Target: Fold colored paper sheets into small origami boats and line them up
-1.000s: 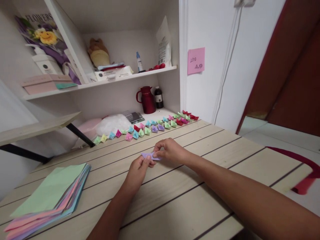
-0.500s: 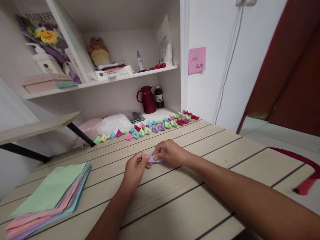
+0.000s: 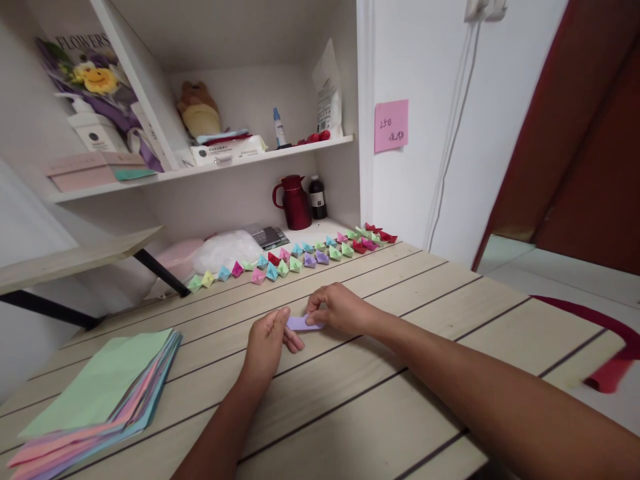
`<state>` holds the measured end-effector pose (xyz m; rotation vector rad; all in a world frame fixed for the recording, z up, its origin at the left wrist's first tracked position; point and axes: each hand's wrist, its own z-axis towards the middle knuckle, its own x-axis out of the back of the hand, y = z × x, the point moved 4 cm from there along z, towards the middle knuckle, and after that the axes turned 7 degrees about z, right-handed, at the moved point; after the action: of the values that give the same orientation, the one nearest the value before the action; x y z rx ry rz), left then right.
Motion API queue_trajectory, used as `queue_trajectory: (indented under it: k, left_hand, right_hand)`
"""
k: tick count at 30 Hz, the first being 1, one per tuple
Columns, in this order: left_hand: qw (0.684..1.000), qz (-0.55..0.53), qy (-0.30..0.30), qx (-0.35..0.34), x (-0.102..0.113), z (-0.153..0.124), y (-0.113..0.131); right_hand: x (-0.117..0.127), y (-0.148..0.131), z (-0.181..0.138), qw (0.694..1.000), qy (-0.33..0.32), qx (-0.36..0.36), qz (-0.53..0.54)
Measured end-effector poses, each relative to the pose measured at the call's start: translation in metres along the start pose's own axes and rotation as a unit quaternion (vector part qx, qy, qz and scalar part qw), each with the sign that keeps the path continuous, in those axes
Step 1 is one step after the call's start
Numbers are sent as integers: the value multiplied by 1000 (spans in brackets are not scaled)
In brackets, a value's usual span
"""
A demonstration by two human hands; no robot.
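A small folded piece of purple paper is held just above the wooden table, in the middle of the view. At its left end, my left hand pinches it between thumb and index finger, with the lower fingers reaching out beneath. My right hand grips the right end between thumb and bent fingers, covering that end. Behind both hands, folded paper boats in many colours stand in rows along the back of the table. A stack of coloured paper sheets, green on top, lies left of my left forearm.
A slatted wooden table carries everything. A small raised shelf on black legs stands at the back left. Beyond the boats are a red jug, a dark bottle and a white plastic bag. A pink note hangs on the wall.
My left hand has shifted slightly left and its lower fingers have loosened and extended, so more of the purple paper shows. The right hand still pinches its end.
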<state>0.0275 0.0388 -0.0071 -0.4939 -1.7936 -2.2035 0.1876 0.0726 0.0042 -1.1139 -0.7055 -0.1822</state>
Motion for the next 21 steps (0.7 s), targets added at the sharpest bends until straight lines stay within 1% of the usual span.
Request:
queue_trajectory:
  k: [2,4,8,11,13,15,21]
  left_hand:
    - [1000,-4,2,0,0,0,1]
    - [1000,-19,16,3,3,0,-1]
    - [995,-55,83,17,18,7,-16]
    - [990,9,144,-6,32,15,-27]
    - [987,35,157,-17,36,18,-31]
    - [988,53,143,-30,34,20,-32]
    - [988,110,49,-97,16,18,-23]
  right_hand:
    - [0,0,0,1000,0,3,-12]
    - [0,0,0,999,1,14,-47]
    - [2,0,1,993,10,31,-116]
    - [4,0,2,989,15,38,-141]
    - [5,0,3,985,24,46,-165]
    - [5,2,4,981,26,47,-185]
    - [3,12,4,983,4,29,-184]
